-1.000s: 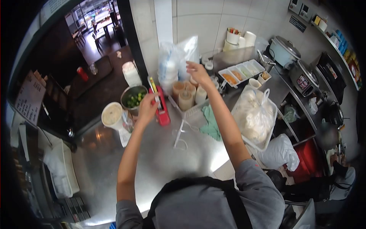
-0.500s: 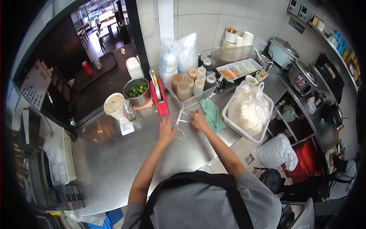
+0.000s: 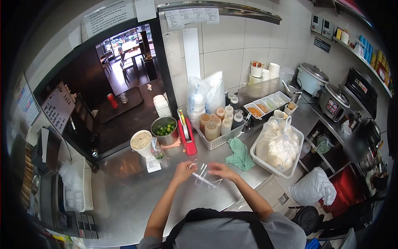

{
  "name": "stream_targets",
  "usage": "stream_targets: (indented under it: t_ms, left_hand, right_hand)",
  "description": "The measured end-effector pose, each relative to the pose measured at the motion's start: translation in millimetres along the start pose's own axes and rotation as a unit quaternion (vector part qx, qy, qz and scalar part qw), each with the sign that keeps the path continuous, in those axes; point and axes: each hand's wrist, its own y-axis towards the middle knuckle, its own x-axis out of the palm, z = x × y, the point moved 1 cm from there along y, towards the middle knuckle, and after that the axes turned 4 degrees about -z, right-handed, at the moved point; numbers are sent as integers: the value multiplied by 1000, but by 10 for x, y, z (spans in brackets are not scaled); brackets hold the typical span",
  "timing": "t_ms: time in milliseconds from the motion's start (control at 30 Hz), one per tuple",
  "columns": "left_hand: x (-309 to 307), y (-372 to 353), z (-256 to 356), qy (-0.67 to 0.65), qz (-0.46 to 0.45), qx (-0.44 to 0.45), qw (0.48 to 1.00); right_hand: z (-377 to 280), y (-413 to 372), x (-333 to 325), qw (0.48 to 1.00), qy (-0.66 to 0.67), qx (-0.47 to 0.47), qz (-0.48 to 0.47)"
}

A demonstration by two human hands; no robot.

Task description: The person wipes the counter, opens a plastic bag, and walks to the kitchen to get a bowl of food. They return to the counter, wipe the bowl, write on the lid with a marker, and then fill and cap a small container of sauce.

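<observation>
The fingers of your left hand (image 3: 182,172) look pinched on a white loop (image 3: 193,163) of the clear plastic strip (image 3: 203,180); blur hides whether those of your right hand (image 3: 223,170), curled just beside it, grip anything. The strip is between your hands, over the table (image 3: 124,199), and seems light, bendy and probably slick, so hold it by its loops or edges.
</observation>
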Motion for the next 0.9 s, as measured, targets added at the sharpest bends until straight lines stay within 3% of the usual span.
stream_targets:
  t_ms: [67, 167, 300, 500, 533, 667, 767, 867, 900]
  left_hand:
    - [-1, -261, -125, -165, 61, -49, 983]
    - [-19, -670, -185, -276, 118, -77, 951]
    - [-64, -1128, -295, -408, 136, -164, 888]
    - [-31, -1549, -517, -552, 230, -195, 778]
    - [6, -1610, -591, -556, 243, -187, 773]
    - [84, -1777, -625, -569, 233, -208, 760]
    - [57, -1841, -509, -578, 253, -172, 757]
    - [-11, -1814, -266, -514, 342, -163, 769]
    - [-33, -1810, -230, -499, 309, -172, 791]
  right_hand:
    - [-237, -112, 128, 982, 48, 108, -149]
    - [-487, -122, 362, 968, 75, 186, -149]
    - [-636, -126, 514, 947, 130, 196, -218]
    - [-112, -365, 756, 830, 449, 154, -292]
    - [26, -415, 780, 869, 352, 181, -298]
    - [-17, -570, 987, 865, 296, 268, -305]
    - [100, -448, 1023, 878, 247, 290, -289]
    - [-93, -327, 1029, 895, 241, 256, -275]
    - [-151, -292, 1047, 900, 241, 246, -268]
